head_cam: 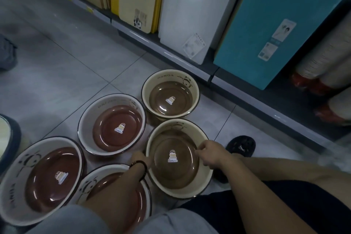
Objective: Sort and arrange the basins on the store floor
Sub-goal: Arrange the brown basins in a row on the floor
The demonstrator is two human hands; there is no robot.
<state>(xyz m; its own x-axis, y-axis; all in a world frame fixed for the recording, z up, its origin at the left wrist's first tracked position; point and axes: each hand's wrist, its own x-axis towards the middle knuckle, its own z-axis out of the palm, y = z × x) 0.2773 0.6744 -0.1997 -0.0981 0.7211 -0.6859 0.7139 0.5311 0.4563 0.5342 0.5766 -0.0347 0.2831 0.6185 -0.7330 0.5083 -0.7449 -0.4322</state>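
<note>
The right hand [208,156] curls over the rim of a round cream basin with brown bottom [190,192]; the left hand [140,157] apparently grips its opposite rim.

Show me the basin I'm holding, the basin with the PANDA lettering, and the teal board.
Held cream basin [171,175]: head view, brown bottom below the sticker.
PANDA basin [178,93]: head view, brown bottom.
Teal board [252,21]: head view, front face.

I'm looking at my cream basin [206,175], its brown bottom shining glossy and smooth, a paper sticker [172,156] lying on it; the grey floor tiles [76,62] are showing a smooth, faintly glossy finish.
</note>
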